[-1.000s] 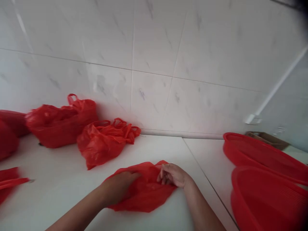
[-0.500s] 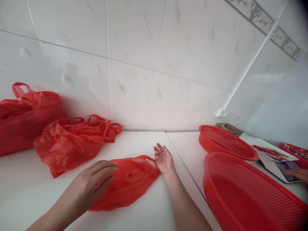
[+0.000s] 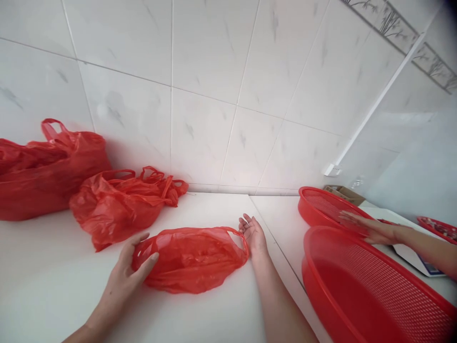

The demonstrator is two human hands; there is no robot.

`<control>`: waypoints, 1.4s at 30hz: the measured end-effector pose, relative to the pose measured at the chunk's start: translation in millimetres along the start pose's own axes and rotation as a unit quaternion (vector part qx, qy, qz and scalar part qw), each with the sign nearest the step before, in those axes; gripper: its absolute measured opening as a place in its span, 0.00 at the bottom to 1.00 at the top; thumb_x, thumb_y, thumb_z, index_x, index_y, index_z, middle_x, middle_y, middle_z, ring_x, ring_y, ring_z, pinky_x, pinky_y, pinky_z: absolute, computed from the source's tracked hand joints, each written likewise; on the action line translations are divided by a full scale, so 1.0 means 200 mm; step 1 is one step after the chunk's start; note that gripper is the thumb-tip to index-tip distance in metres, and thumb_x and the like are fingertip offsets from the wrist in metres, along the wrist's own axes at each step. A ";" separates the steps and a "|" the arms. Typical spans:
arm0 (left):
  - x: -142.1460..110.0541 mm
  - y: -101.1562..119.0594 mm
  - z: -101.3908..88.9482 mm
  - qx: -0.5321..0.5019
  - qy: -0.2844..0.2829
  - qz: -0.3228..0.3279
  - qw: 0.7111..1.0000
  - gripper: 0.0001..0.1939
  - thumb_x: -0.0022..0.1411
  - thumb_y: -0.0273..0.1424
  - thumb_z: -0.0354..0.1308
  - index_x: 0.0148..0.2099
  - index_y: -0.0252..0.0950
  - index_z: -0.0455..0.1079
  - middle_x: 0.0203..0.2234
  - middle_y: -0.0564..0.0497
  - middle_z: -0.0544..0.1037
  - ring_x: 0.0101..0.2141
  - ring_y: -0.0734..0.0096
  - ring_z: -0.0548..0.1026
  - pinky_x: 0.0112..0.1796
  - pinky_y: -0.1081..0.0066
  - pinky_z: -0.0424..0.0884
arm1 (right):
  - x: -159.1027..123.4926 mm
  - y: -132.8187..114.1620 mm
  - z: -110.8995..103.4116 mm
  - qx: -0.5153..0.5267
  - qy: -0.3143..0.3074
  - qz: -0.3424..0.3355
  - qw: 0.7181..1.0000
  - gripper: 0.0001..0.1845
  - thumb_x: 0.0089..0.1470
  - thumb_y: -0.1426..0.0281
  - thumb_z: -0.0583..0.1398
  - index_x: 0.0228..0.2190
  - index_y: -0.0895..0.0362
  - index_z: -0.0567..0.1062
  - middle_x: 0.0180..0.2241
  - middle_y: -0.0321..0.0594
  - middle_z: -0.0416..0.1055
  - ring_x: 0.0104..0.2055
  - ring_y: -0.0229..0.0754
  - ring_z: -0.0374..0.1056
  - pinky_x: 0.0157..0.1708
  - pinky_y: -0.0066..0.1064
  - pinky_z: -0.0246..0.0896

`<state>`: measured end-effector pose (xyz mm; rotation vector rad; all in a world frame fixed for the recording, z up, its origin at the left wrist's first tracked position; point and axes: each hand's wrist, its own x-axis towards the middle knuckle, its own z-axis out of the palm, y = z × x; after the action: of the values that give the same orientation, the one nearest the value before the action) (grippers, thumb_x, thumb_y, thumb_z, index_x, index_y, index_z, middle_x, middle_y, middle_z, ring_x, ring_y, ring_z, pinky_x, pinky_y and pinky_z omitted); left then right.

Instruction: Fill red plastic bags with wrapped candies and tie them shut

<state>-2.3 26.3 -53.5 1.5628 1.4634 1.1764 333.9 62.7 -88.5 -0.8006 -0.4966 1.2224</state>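
Note:
A red plastic carrier bag (image 3: 194, 262) lies on the white tabletop between my hands, its mouth spread and its handles pointing left and right. My left hand (image 3: 130, 269) is at the bag's left end, thumb in front and fingers behind, held apart around the handle. Palm up at the other end, my right hand (image 3: 253, 236) has loosely curled, parted fingers, and the right handle loop rests against its edge. Whether the bag holds anything is hard to make out.
Two more red bags, a large one (image 3: 53, 176) and a crumpled one (image 3: 121, 205), stand at the left by the tiled wall. Red mesh baskets (image 3: 357, 281) fill the right side. Another person's hand (image 3: 371, 228) reaches over the farther basket (image 3: 321, 205), near a scale (image 3: 416, 257).
My left hand has dropped from above the bag to its left end, and the bag's mouth is spread wider. The other person's hand has moved from the scale to the far basket.

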 end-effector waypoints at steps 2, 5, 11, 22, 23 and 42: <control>0.01 0.00 0.00 -0.021 -0.020 -0.031 0.999 0.29 0.56 0.49 0.54 0.57 0.45 0.56 0.57 0.46 0.64 0.56 0.51 0.64 0.54 0.49 0.63 | -0.01 0.01 0.01 0.021 0.016 -0.004 1.000 0.18 0.50 0.58 0.62 0.39 0.55 0.71 0.32 0.35 0.74 0.29 0.33 0.70 0.30 0.23 0.67; 0.02 -0.01 0.00 -0.026 -0.022 -0.048 0.998 0.30 0.55 0.49 0.54 0.57 0.45 0.56 0.56 0.46 0.65 0.55 0.52 0.65 0.53 0.52 0.64 | -0.04 0.03 0.02 0.036 0.031 -0.003 0.999 0.17 0.49 0.60 0.63 0.39 0.56 0.72 0.31 0.37 0.74 0.28 0.33 0.69 0.29 0.23 0.67; 0.04 -0.05 0.00 -0.030 -0.028 -0.020 0.999 0.30 0.55 0.48 0.55 0.56 0.41 0.57 0.54 0.44 0.66 0.52 0.51 0.67 0.51 0.54 0.65 | -0.10 0.02 0.05 0.040 0.040 0.003 0.998 0.13 0.50 0.63 0.62 0.37 0.56 0.73 0.31 0.37 0.74 0.28 0.35 0.69 0.27 0.25 0.68; 0.03 -0.02 0.00 -0.064 -0.063 -0.035 0.995 0.25 0.57 0.46 0.54 0.54 0.41 0.58 0.49 0.47 0.71 0.47 0.56 0.72 0.45 0.61 0.69 | -0.12 0.01 0.07 -0.075 0.028 -0.007 0.997 0.17 0.51 0.59 0.61 0.41 0.53 0.72 0.34 0.36 0.73 0.32 0.34 0.70 0.33 0.26 0.68; 0.03 -0.01 0.00 -0.066 -0.066 -0.039 0.995 0.25 0.57 0.46 0.54 0.54 0.41 0.58 0.48 0.47 0.71 0.46 0.57 0.72 0.45 0.61 0.70 | -0.12 0.02 0.07 -0.104 0.029 -0.015 0.994 0.17 0.51 0.58 0.60 0.41 0.53 0.72 0.34 0.36 0.73 0.32 0.35 0.70 0.34 0.27 0.69; 0.06 -0.10 0.01 -0.030 -0.066 -0.033 0.997 0.25 0.56 0.48 0.54 0.54 0.45 0.59 0.52 0.49 0.68 0.49 0.56 0.70 0.47 0.59 0.69 | -0.32 -0.37 0.01 -0.840 0.164 -0.348 0.383 0.26 0.54 0.69 0.55 0.54 0.62 0.64 0.56 0.57 0.60 0.60 0.60 0.51 0.55 0.53 0.44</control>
<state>-8.7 41.1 -69.5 1.5119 1.3707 1.0487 360.5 -6.3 -24.8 -2.1044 -1.5598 -0.7989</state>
